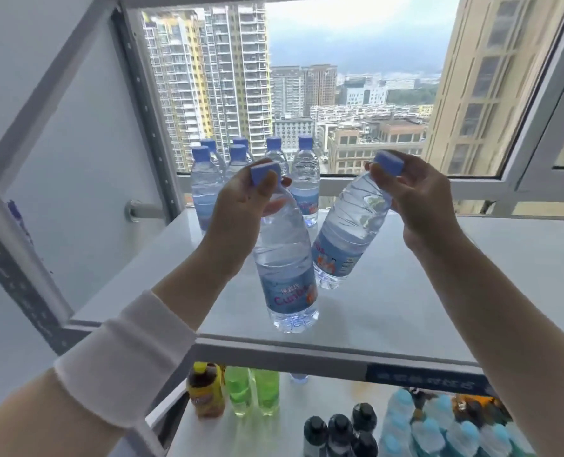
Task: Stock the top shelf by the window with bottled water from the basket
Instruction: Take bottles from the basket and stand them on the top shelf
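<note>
While both bottles hang from your fingers, the thing to watch is how their bases sit over the top shelf [439, 291]. Nearest you, your left hand [241, 206] has its fingers curled round the cap and neck of the left bottle [285, 268]. That bottle hangs close to upright with its base just inside the shelf's near edge; whether it touches the surface cannot be told. A little farther in, your right hand [416, 199] clamps the right bottle [346, 239] by its cap. This one is tilted, cap up to the right and base swung down-left, just beside the left bottle. Both forearms reach up and forward. Farther still, at the far left by the window [356, 77], the standing bottles [302, 179] cluster upright. Bare shelf lies to their right, so the tilted bottle probably needs straightening first. The basket is out of view.
</note>
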Tool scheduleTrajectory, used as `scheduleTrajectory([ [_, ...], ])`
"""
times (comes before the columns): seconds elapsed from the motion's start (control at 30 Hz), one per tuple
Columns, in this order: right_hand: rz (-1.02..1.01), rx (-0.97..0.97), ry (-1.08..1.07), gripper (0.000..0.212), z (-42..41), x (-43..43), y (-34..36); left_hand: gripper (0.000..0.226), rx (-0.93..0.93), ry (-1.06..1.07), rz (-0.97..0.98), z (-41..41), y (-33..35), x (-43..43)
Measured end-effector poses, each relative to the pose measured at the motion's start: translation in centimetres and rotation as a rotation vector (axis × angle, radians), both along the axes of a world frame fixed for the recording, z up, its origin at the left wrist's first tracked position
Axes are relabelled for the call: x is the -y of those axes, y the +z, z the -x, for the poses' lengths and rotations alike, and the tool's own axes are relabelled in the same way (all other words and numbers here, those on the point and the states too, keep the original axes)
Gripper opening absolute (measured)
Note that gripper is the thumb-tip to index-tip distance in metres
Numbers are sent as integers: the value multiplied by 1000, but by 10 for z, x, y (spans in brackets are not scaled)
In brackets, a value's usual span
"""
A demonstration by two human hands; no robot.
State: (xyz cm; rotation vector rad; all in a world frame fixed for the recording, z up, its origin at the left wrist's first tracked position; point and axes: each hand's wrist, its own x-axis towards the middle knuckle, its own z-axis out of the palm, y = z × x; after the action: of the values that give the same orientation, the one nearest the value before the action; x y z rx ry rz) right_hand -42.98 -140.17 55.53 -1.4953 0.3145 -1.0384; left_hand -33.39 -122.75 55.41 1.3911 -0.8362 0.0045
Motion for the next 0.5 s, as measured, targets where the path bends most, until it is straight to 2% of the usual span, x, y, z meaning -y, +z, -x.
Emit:
scheduleTrajectory([
  [0.17,117,-64,18,28,-47,17,6,26,149,-12,-88,-56,5,24],
  [0.4,237,-190,142,32,-92,44,4,32,120,-124,-159,-117,4,59],
  [0.5,312,-249,191,37,-107,51,3,33,189,-150,-262,-133,4,74],
])
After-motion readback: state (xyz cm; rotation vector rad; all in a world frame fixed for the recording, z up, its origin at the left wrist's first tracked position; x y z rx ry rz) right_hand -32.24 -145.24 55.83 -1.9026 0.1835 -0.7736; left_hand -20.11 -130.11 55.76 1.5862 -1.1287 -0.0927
